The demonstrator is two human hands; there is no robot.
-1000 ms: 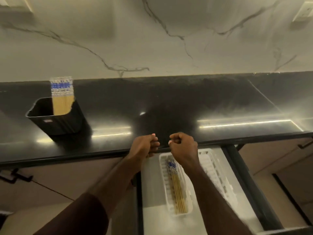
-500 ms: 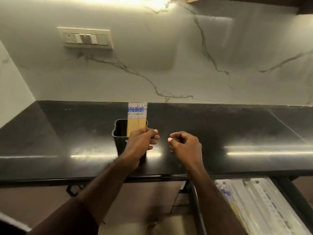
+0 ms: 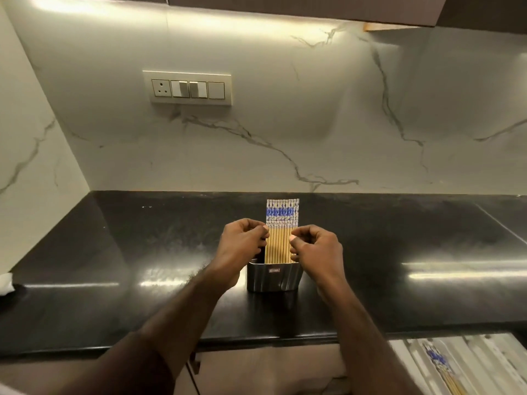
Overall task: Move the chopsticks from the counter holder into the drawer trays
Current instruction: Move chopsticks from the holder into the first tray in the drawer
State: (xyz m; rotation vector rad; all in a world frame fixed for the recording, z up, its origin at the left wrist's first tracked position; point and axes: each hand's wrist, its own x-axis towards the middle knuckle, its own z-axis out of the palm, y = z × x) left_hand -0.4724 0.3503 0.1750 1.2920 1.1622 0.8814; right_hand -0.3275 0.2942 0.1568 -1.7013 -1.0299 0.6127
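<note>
The white marble-look wall with grey veins (image 3: 285, 124) is seen filling the back, right behind the glossy black stone desk (image 3: 114, 266). A cream switch plate with one socket and rocker switches (image 3: 187, 88) is mounted on that wall, up and to the left of the holder. The dark, ribbed plastic holder with a small label (image 3: 274, 277) is stood upright on the desk, roughly mid-way along it.

A white slotted plastic drawer tray (image 3: 467, 366) is caught at the bottom right, below the desk's front edge and well apart from the holder; a few bamboo chopsticks with blue patterned ends (image 3: 445, 372) are already laid in it, kinda blurry.

The left hand (image 3: 242, 249) is held just left of the holder's rim, the right hand (image 3: 316, 249) just right of it. Inside the holder, a flat row of bamboo chopsticks with blue-and-white patterned tops (image 3: 281, 232) is stood upright, tops poking above both hands.

The left fingers (image 3: 261, 230) are curled together with thumb and forefinger closed at the row's left edge; the right fingers (image 3: 295, 238) are curled the same way at the right edge. Whether any stick is actually pinched can't be told, contact is hidden.

A bit of white cloth or paper (image 3: 5, 283) is seen at the desk's far left end.
</note>
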